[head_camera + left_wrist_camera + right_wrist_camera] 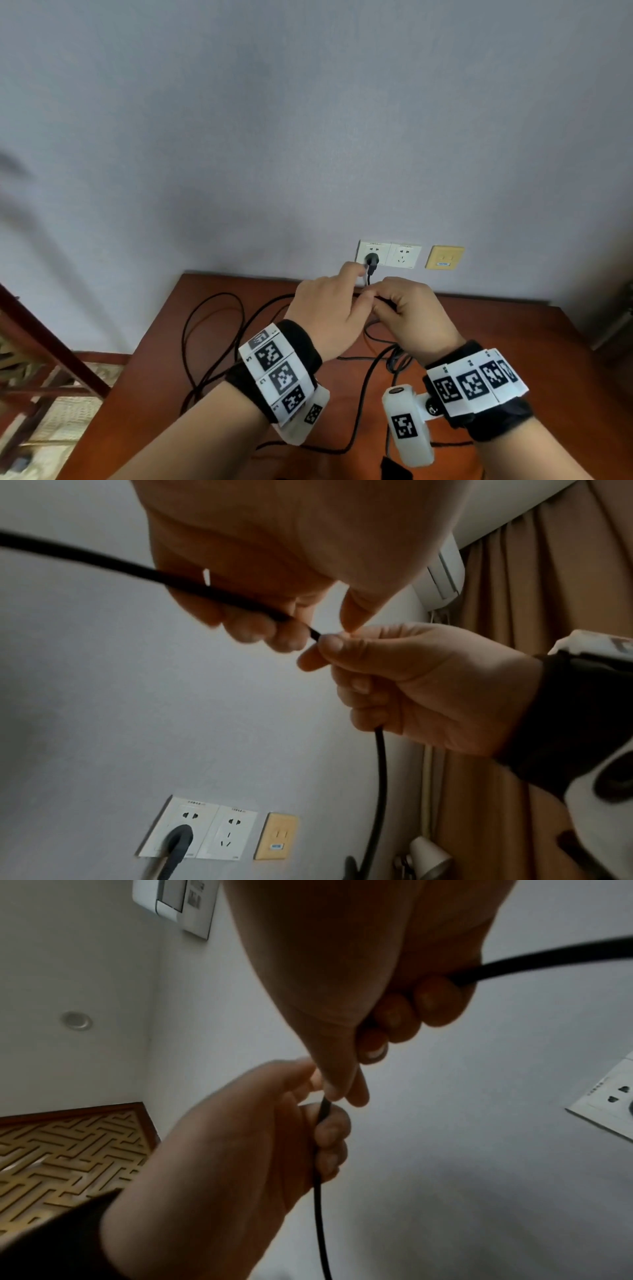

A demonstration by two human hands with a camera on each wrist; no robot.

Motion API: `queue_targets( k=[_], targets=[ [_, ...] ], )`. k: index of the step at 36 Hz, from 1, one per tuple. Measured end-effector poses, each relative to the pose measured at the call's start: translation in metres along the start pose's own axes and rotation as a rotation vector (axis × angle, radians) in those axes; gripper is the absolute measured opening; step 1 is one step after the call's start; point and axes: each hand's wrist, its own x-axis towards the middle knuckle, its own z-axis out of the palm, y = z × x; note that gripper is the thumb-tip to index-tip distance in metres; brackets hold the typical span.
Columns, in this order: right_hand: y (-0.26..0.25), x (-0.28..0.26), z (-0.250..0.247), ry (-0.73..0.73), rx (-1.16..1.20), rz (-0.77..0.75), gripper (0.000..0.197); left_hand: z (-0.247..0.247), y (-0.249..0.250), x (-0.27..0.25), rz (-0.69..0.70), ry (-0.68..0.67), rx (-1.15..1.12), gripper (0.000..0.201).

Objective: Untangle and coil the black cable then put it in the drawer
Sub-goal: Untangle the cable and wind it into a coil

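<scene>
Both hands meet at frame centre: the left hand [329,308] and right hand [411,315] each curl a grip round the black cable [212,342], which sprawls in loose loops across the worktop [513,342]. Coiling has barely begun; no drawer is in view.

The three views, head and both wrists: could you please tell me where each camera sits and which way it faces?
Head: on the person's head, looking down at the left hand and right hand holding the black cable over the wooden table; both forearms and wristbands show.
Left wrist: under the left hand, looking up along it toward the wall sockets; the right hand shows too.
Right wrist: under the right hand, looking up-left; the left hand shows.
Shared: both hands gripping the cable.
</scene>
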Motion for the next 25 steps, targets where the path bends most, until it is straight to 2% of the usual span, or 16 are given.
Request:
queue_targets(
  k=[4, 8, 14, 17, 25],
  targets=[
    [-0.005, -0.002, -0.005, -0.055, 0.080, 0.022, 0.029, -0.001, -0.008, 0.002, 0.011, 0.030, -0.060, 0.024],
    [0.002, -0.005, -0.009, -0.048, 0.135, 0.092, 0.012, -0.008, -0.015, 0.003, 0.001, 0.031, -0.125, 0.036],
    [0.009, -0.008, -0.015, -0.030, 0.115, 0.092, 0.012, -0.018, -0.032, 0.000, -0.036, 0.063, -0.218, 0.039],
    [0.013, -0.009, -0.018, -0.048, 0.087, 0.095, 0.020, -0.023, -0.044, -0.004, -0.065, 0.105, -0.248, 0.042],
    [0.018, -0.010, -0.016, -0.100, 0.048, 0.104, 0.020, -0.024, -0.062, -0.011, -0.083, 0.122, -0.187, 0.039]
  ],
)
